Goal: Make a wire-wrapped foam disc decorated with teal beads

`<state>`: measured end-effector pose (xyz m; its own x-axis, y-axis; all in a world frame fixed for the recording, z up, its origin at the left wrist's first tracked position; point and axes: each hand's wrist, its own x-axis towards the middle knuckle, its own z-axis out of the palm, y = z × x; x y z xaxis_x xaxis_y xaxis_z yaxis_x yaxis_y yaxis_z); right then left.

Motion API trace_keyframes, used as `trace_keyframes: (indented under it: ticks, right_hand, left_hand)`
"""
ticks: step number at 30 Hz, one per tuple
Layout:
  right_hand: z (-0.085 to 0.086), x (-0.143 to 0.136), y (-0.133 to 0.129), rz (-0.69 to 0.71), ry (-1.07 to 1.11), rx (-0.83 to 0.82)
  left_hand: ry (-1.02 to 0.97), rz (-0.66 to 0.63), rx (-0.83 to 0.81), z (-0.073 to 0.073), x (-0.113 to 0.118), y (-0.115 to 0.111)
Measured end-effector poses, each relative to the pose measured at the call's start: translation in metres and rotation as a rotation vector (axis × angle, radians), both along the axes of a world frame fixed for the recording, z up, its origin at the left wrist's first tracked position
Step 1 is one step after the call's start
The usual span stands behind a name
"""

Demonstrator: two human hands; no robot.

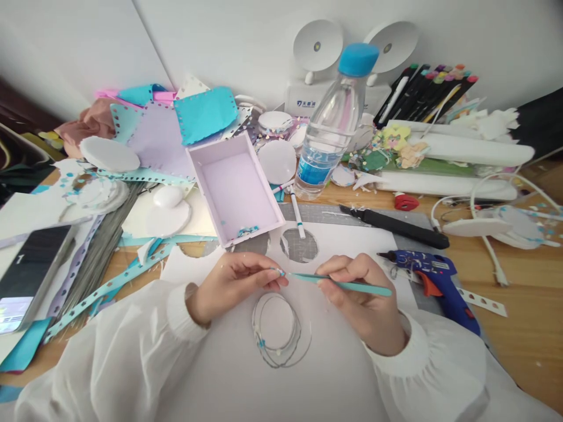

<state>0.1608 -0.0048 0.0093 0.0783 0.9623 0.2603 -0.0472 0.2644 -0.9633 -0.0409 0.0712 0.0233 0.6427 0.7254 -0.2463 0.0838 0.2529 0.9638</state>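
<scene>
Between the thumb and fingertips of my left hand [240, 282] is a tiny blue-and-white piece [278, 271], too small to name surely. My right hand [363, 296] is closed around teal tweezers [347, 285], whose tip points left and reaches close to that piece. Below my fingers hangs or lies a coil of thin wire [278, 364] with a few small blue and pale bits on it; I cannot tell whether it joins the piece in my left hand. Just beyond my left hand, a pale purple open box [237, 181] holds several small blue bits [247, 230] near its front edge.
A water bottle [328, 129] with a blue cap stands behind the box. To the right lie a black-handled cutter [396, 227] and a blue glue gun [433, 275]. White paper with round holes [352, 237] covers a grey mat. A phone [33, 275] sits far left.
</scene>
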Motion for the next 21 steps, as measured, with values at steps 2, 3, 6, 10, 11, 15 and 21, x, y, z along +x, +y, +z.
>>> trace_keyframes:
  ticks: [2,3,6,10,11,15,21]
  right_hand:
    - [0.0001,0.0,-0.0003,0.01,-0.021,0.028]
    - [0.0001,0.0,-0.0003,0.013,-0.029,0.034]
    - [-0.0001,0.0001,0.0001,0.027,-0.051,0.053]
    - [-0.0007,0.0001,0.0,0.059,-0.068,0.061]
    - [-0.0008,-0.0001,-0.0003,0.063,-0.068,0.057]
    - [-0.0011,-0.001,-0.0011,0.034,-0.046,0.044]
    - [-0.002,0.001,0.0021,-0.081,0.055,-0.043]
  left_hand:
    - [0.011,-0.001,0.015,0.0006,0.0003,-0.0004]
    - [0.021,-0.002,0.021,0.0009,0.0003,-0.0007]
    - [0.036,-0.011,0.035,0.0017,0.0001,-0.0015]
    - [0.034,-0.028,0.045,0.0015,-0.0006,-0.0018]
    - [0.031,-0.03,0.047,0.0012,-0.0009,-0.0017]
    - [0.043,-0.032,0.054,0.0004,-0.0014,-0.0012]
    - [0.114,-0.011,0.123,0.0022,0.0018,-0.0009]
